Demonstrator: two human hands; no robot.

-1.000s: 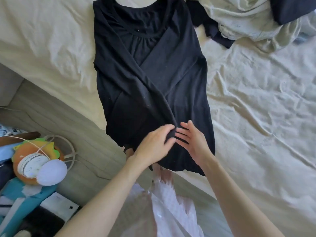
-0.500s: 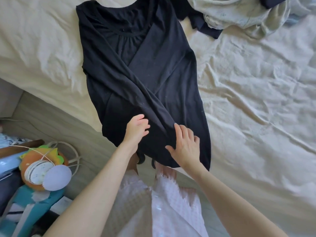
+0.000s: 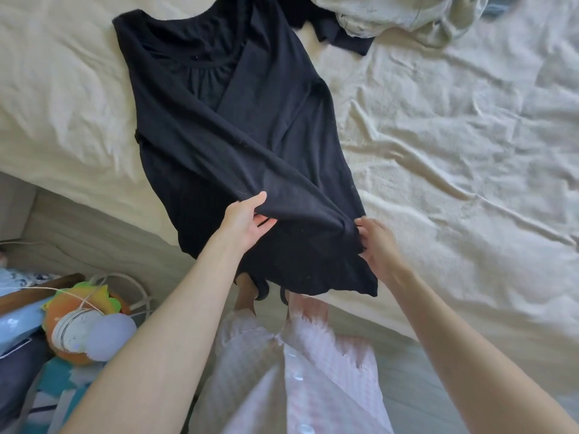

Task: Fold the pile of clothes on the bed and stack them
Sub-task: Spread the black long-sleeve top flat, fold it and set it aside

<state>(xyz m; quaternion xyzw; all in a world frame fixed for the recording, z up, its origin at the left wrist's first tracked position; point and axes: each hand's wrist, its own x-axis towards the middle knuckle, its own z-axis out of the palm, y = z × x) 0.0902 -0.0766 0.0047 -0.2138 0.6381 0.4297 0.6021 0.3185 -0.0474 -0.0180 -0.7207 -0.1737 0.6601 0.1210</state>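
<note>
A black long-sleeved top (image 3: 219, 126) lies flat on the cream bed sheet (image 3: 454, 151), neckline away from me, both sleeves folded across its front, its hem hanging over the bed's near edge. My left hand (image 3: 247, 222) pinches the lower part of the top, thumb above and fingers under the lifted cloth. My right hand (image 3: 374, 241) grips the same lifted fold at the garment's right edge. The pile of clothes (image 3: 401, 17) sits at the top: pale green-grey fabric over a dark piece.
The bed's edge runs diagonally from the left to the lower right. On the floor at lower left lie an orange soft toy (image 3: 75, 327), a white ring and blue items. My pink checked clothing (image 3: 297, 371) fills the bottom centre.
My hands have moved apart along the lower part of the top, from pressing flat on it to taking hold of it and lifting a fold. The view shifted slightly.
</note>
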